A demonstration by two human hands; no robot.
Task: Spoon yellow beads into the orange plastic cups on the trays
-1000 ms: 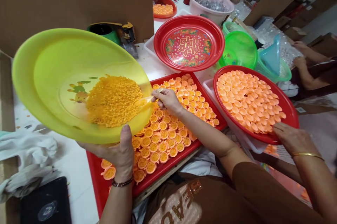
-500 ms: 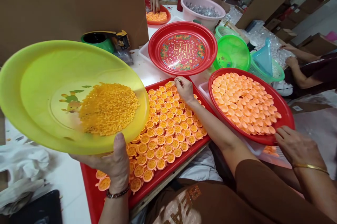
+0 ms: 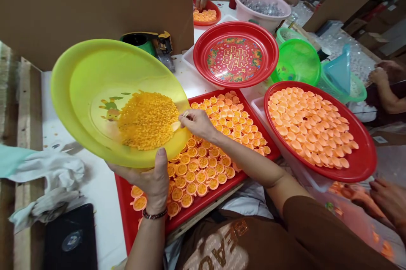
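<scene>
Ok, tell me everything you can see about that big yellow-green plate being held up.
The yellow-green plate is round, shallow and looks like glossy plastic, with a broad raised rim and a small cartoon print at its centre. It is tilted toward the person, so a heap of small orange-yellow pellets lies at its lower right. The left hand holds its near edge, thumb on the rim. The right hand reaches a small pale scoop into the heap.
</scene>
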